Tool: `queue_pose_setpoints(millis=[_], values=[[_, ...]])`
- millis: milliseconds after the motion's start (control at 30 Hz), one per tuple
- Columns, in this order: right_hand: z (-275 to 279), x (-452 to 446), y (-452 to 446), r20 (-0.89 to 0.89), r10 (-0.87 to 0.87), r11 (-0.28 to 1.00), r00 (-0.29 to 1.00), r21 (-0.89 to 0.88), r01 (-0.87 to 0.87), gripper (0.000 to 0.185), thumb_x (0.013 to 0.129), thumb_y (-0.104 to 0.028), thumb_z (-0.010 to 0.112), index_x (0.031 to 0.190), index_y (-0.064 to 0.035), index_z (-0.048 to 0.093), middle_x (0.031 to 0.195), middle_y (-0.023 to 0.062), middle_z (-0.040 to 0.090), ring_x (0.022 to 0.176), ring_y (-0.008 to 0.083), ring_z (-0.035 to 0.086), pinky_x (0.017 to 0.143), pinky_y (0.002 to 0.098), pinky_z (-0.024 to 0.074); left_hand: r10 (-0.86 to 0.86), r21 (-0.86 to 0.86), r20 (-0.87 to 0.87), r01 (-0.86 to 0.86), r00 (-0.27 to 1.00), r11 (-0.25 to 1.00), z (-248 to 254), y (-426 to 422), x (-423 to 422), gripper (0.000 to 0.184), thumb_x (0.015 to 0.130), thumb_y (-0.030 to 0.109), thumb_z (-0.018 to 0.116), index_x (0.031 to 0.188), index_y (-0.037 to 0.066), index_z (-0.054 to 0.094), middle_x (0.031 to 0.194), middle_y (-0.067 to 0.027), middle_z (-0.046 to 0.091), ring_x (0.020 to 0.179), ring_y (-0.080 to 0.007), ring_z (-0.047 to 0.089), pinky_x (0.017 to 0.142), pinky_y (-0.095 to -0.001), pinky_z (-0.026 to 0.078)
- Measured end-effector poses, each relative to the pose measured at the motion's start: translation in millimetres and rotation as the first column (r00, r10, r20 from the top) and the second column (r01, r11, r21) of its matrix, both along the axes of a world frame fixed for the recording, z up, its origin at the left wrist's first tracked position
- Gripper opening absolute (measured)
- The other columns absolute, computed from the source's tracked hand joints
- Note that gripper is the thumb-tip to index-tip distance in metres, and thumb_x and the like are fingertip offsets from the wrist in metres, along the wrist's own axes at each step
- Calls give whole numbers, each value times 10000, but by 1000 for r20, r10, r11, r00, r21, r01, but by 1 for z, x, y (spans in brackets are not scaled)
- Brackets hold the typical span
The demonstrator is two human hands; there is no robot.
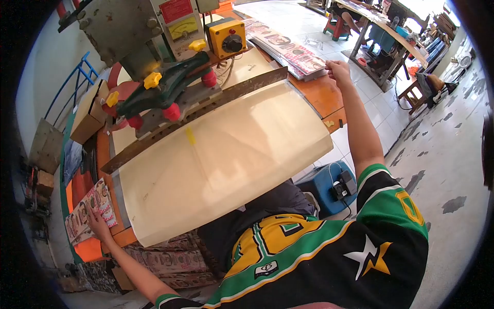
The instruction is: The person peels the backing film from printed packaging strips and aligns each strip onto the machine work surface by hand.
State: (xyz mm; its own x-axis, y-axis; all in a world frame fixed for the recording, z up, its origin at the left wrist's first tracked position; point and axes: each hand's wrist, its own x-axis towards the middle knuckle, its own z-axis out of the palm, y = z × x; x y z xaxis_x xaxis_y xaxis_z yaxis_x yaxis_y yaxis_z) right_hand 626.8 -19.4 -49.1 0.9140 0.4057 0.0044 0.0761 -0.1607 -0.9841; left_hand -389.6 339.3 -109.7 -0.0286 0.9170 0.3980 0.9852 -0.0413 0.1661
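At the far left, my left hand (96, 224) rests with its fingers stretched out on a small pile of printed sheets (82, 213) with pink and brown patterns. At the upper right, my right hand (338, 72) has its fingers closed at the corner of a long stack of printed sheets (288, 47). The corner seems to lie between thumb and fingertips. Between my hands a wide cream-coloured sheet (226, 159) covers the work surface, its front edge curving down. A yellow strip (190, 136) marks its middle.
A press machine (164, 92) with red and yellow knobs stands behind a long metal bar (206, 116). Its yellow control box (226, 38) sits beside it. A cardboard box (88, 116) is at the left. A blue container (329, 190) with plugs stands on the right; another person sits far back.
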Motion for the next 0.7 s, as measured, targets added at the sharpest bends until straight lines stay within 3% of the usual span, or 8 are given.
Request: queue_pose_setpoints(millis=[133,200,333,433,533,600,633,700], values=[[13,-7,6,-7,-50,986,999,156,51,260,900,-138,718,1055,52,633,842,114,681,647,143,646,520,256,537,-59,15,19,59,998,998,2,-2,0,529,1045,436,428,1509,185,454,1527,-229,411,1389,-422,388,1110,-511,355],[16,-8,13,-200,-69,926,977,351,137,281,895,-121,727,1079,57,612,901,149,669,705,197,673,536,295,569,-79,36,14,78,997,996,8,-8,11,526,1044,431,433,1506,182,459,1525,-227,415,1381,-418,398,1105,-511,362],[21,-10,22,-358,-29,895,933,407,184,237,878,-159,763,996,10,645,880,82,669,736,166,674,670,278,634,7,6,60,-7,998,1000,6,-9,13,514,1047,433,433,1505,201,463,1518,-218,428,1341,-411,434,1085,-510,388],[19,-3,29,-398,193,895,897,446,6,255,866,-158,778,1031,-15,645,915,70,667,797,163,677,681,284,630,6,32,11,-7,1000,999,-2,-2,5,506,1053,427,423,1510,212,458,1522,-197,432,1325,-409,447,1080,-509,397],[25,-16,36,-330,187,893,925,449,-21,274,905,-141,716,1113,10,620,978,132,662,834,245,689,693,332,617,-67,8,90,67,994,998,1,-1,3,504,1055,431,414,1515,229,450,1533,-174,429,1349,-412,428,1092,-523,383],[36,-34,38,-206,147,844,967,536,-14,148,924,-128,685,1054,-60,666,950,40,678,807,125,665,698,255,580,-92,-25,186,99,978,995,4,-3,6,506,1053,438,410,1517,240,447,1541,-164,424,1376,-414,408,1104,-537,368],[40,-42,40,-205,151,841,967,541,-17,148,924,-128,685,1054,-60,666,950,40,678,807,125,665,698,255,580,-23,-21,125,26,992,999,4,-6,10,512,1049,456,405,1518,252,446,1547,-161,417,1401,-413,381,1116,-551,347],[48,-55,43,31,41,774,999,632,-51,209,953,-101,606,1136,-14,658,1016,44,690,830,112,658,732,253,563,50,-7,65,-50,997,999,11,-16,23,518,1046,473,401,1518,264,445,1553,-158,411,1426,-412,355,1128,-565,326]])
